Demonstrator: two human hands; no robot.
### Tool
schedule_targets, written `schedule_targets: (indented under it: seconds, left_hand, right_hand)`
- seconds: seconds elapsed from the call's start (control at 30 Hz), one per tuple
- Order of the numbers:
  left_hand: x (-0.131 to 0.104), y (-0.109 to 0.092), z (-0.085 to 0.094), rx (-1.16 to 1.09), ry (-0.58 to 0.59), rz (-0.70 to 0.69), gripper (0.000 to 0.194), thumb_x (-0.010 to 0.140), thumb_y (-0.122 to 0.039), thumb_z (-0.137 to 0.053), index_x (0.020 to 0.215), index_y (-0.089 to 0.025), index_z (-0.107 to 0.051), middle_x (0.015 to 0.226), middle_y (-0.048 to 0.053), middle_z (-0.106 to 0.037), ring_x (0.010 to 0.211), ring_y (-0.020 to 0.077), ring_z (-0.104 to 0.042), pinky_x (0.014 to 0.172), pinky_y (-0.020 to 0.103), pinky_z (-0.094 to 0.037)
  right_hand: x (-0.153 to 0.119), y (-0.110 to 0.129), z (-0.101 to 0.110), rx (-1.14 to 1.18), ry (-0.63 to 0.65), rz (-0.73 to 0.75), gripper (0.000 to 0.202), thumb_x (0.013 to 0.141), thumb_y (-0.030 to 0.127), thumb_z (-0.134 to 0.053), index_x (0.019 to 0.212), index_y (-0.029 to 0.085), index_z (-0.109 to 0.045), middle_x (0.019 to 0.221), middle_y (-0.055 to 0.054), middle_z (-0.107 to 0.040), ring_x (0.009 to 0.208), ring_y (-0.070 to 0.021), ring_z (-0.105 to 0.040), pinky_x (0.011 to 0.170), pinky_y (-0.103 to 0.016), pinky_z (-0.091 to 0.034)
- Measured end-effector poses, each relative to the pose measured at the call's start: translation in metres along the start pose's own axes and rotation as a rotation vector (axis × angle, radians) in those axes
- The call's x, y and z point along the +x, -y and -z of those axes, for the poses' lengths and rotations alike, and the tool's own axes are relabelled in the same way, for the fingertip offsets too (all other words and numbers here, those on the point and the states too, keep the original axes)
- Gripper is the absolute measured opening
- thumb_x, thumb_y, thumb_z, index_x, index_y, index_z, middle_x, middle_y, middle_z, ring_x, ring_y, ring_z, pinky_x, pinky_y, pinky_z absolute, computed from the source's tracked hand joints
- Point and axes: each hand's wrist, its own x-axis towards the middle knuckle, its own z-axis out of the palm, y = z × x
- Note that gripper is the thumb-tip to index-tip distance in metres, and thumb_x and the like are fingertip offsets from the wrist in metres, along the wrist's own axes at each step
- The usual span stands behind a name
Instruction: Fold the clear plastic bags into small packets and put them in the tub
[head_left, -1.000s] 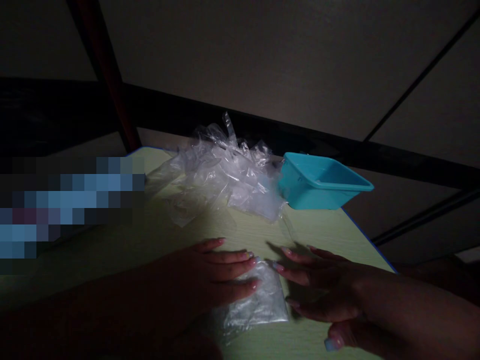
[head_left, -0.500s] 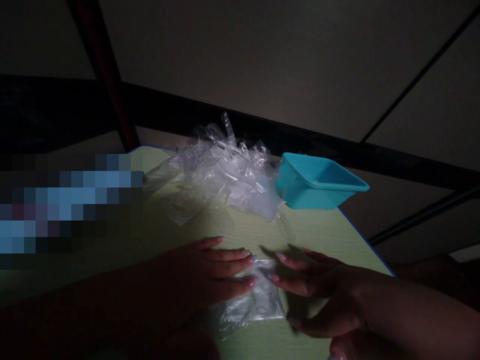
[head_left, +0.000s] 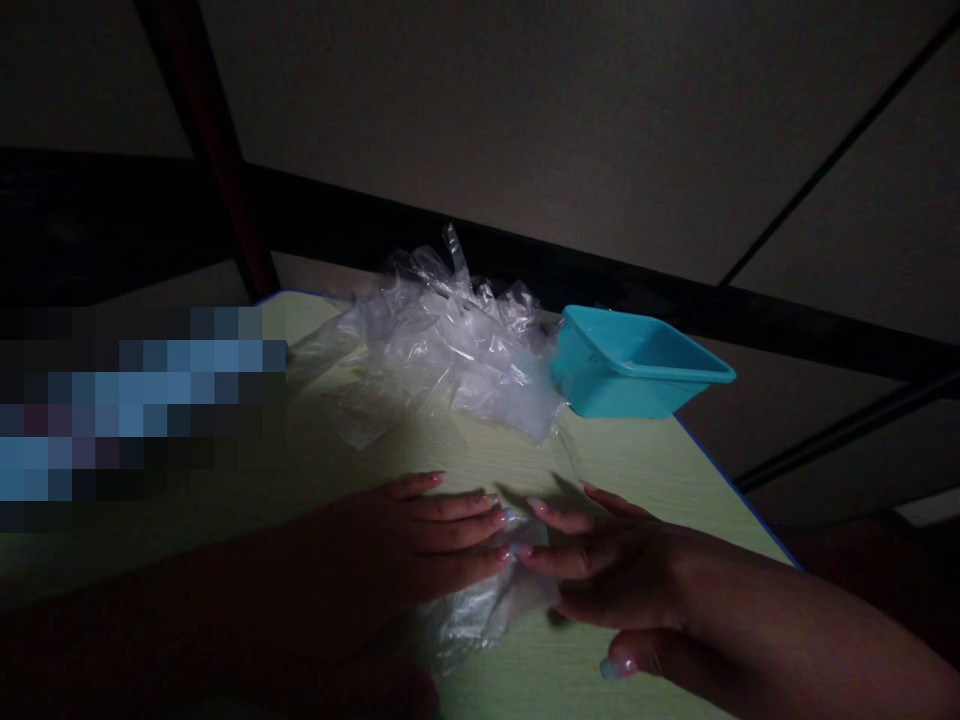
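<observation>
A clear plastic bag (head_left: pixel 480 612) lies flat on the table near its front, partly covered by my hands. My left hand (head_left: pixel 420 545) rests palm down over its left part, fingers stretched out to the right. From the other side, my right hand (head_left: pixel 607 560) reaches over the bag's right edge with its fingers spread and its thumb held apart. The fingertips of both hands nearly meet above the bag. Behind them sits a loose heap of crumpled clear plastic bags (head_left: pixel 457 350).
A turquoise plastic basin (head_left: pixel 637 385) stands to the right of the heap, close to the table's right edge. The pale wooden table (head_left: pixel 517 460) has a blue rim. Dark panels (head_left: pixel 525 120) rise behind it. A pixelated patch hides the left side.
My right hand has moved left across the bag, bringing its fingertips closer to the left hand's. Its thumb now shows more clearly. My left hand has stayed in place.
</observation>
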Motion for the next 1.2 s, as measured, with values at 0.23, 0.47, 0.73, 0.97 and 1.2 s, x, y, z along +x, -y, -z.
schedule_targets:
  seconds: [0.23,0.47,0.73,0.97,1.2]
  left_hand:
    - [-0.002,-0.010,0.016,0.047,-0.006,0.032,0.081,0.089,-0.053,-0.056,0.150,-0.021,-0.015,0.153,0.012,-0.022,0.139,0.0294,-0.024,0.114,0.047,-0.019]
    - [-0.008,-0.011,0.012,-0.096,-0.076,0.167,0.087,0.083,-0.066,-0.054,0.150,-0.029,-0.014,0.154,0.009,-0.023,0.136,0.0347,-0.030,0.106,0.052,-0.034]
    - [-0.001,0.006,0.009,-0.601,-0.214,0.189,0.070,0.089,-0.061,-0.049,0.145,-0.029,-0.026,0.142,0.008,-0.047,0.125,0.0313,-0.049,0.100,0.047,-0.043]
    - [0.008,0.003,0.001,-1.154,-0.275,0.294,0.071,0.087,-0.052,-0.059,0.144,-0.023,-0.027,0.100,0.009,-0.071,0.092,0.0277,-0.069,0.077,0.040,-0.055]
    - [0.011,-0.012,0.011,-1.224,-0.333,0.555,0.081,0.084,-0.054,-0.063,0.147,-0.022,-0.025,0.075,0.005,-0.072,0.063,0.0222,-0.072,0.055,0.027,-0.055]
  right_hand:
    - [0.000,-0.007,-0.009,0.096,-0.186,0.061,0.031,0.088,0.022,-0.062,0.117,0.031,-0.065,0.119,-0.002,-0.068,0.117,-0.0212,-0.057,0.115,-0.052,-0.016]
    - [0.003,-0.013,-0.013,0.389,-0.444,0.135,0.024,0.090,0.021,-0.059,0.111,0.029,-0.069,0.112,-0.005,-0.070,0.109,-0.0193,-0.062,0.095,-0.038,-0.049]
    - [0.017,-0.019,-0.012,0.495,-0.683,0.075,0.018,0.090,0.026,-0.059,0.100,0.027,-0.074,0.104,-0.006,-0.069,0.098,-0.0185,-0.063,0.083,-0.031,-0.051]
    - [0.021,-0.031,-0.017,0.718,-0.746,-0.063,0.015,0.084,0.033,-0.067,0.092,0.023,-0.075,0.092,-0.005,-0.068,0.080,-0.0159,-0.060,0.069,-0.027,-0.047]
    - [0.028,-0.037,-0.020,0.823,-0.750,-0.215,0.023,0.072,0.039,-0.076,0.078,0.017,-0.072,0.073,-0.003,-0.068,0.062,-0.0130,-0.057,0.058,-0.024,-0.043]
